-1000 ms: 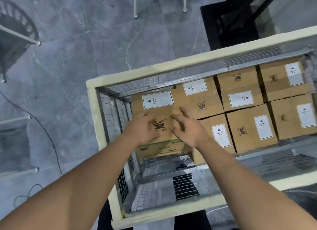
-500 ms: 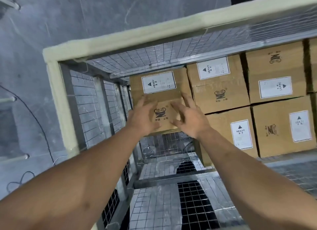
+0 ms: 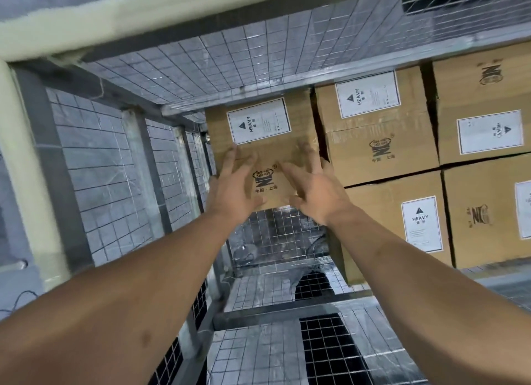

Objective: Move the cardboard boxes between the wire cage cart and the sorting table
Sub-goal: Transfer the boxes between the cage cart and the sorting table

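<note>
Since the box [image 3: 268, 153] is labelled heavy and sits in the far left corner of the cart [image 3: 100, 160] against other boxes [image 3: 379, 143], we press our left hand [image 3: 233, 191] and right hand [image 3: 318, 191] on it, fingers spread flat, steadying it.

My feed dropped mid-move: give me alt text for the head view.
Left hand and right hand lie, fingers spread, on a cardboard box labelled HEAVY in the wire cage cart, near its left wall. Similar boxes stand beside it.

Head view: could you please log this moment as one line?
left hand: flat on box | right hand: flat on box | box: in cart, left end of top row, no box visible beneath
</note>
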The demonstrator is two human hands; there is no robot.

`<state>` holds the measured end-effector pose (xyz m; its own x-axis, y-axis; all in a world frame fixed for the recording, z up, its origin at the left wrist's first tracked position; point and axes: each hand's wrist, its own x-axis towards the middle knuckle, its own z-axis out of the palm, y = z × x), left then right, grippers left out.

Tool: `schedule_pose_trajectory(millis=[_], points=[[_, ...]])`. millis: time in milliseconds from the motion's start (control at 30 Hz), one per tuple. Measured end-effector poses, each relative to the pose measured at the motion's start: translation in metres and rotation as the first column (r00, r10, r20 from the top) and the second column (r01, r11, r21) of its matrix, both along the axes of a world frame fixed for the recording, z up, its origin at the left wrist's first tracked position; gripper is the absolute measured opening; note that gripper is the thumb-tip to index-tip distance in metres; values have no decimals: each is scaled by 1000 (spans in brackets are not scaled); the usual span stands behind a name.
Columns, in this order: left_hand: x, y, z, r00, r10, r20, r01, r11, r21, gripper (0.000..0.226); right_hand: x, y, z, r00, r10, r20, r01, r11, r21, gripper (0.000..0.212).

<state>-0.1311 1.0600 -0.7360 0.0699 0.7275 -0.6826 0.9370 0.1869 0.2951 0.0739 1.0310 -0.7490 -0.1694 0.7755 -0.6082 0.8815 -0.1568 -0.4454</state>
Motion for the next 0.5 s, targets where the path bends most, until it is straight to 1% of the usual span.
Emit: schedule_pose_trajectory(millis=[100,200,300,500], points=[[3,-4,-2,1000,-11,-25,11,1000,-9,102,-2,0,-6,999,29,31,-29,999,18,83],[3,-8,-6,1000,-5,-23,4,1000,-12,102,-4,-2,-12,997,41,62,-43,999,32,89],[1,-10,-11,1000,9,-19,-9,1000,-21,103,-5,-4,-14,994,53,93,-57,998,39,90],[-2,-6,-13,999,-33,-7,33,999,15,103,-9,-5,-15,996,2,93,-5,1000,27,91]])
